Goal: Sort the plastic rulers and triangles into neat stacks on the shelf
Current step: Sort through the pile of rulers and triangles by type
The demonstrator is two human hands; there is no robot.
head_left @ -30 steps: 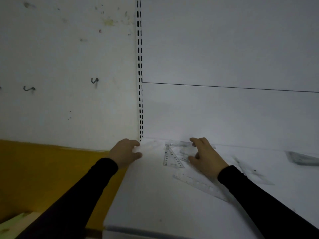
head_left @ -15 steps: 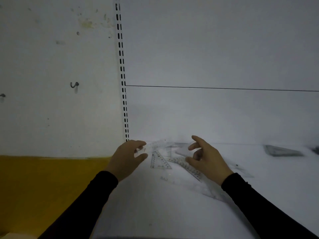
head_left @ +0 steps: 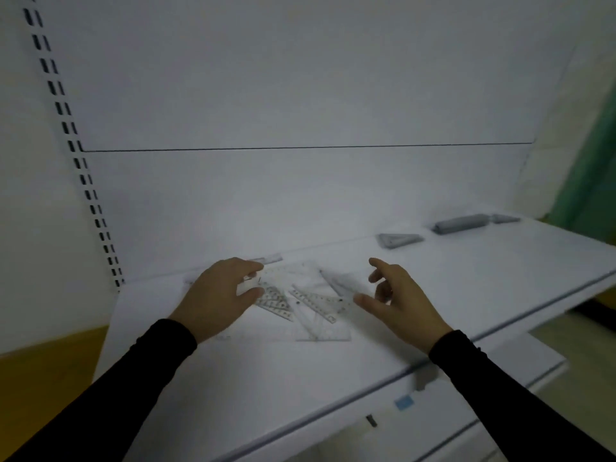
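A loose pile of clear plastic rulers and triangles (head_left: 310, 305) lies on the white shelf (head_left: 233, 378) between my hands. My left hand (head_left: 216, 295) is at the pile's left edge and pinches the edge of a clear triangle (head_left: 283, 271) between thumb and fingers. My right hand (head_left: 396, 305) hovers at the pile's right side with loosely spread fingers and holds nothing. A grey ruler (head_left: 340, 283) lies just left of its thumb. At the back right stand a stack of triangles (head_left: 398, 240) and a stack of rulers (head_left: 461, 223).
A slotted upright (head_left: 83, 181) runs up the back panel at the left. A lower shelf with a blue label (head_left: 404, 402) juts out below the front edge. To the left is a yellow surface (head_left: 40, 371), and at the far right something green (head_left: 593, 181).
The view has swung right, bringing the back-right stacks into sight. My right hand has left the pile, shifted right and spread its fingers. My left hand stays at the pile's left edge.
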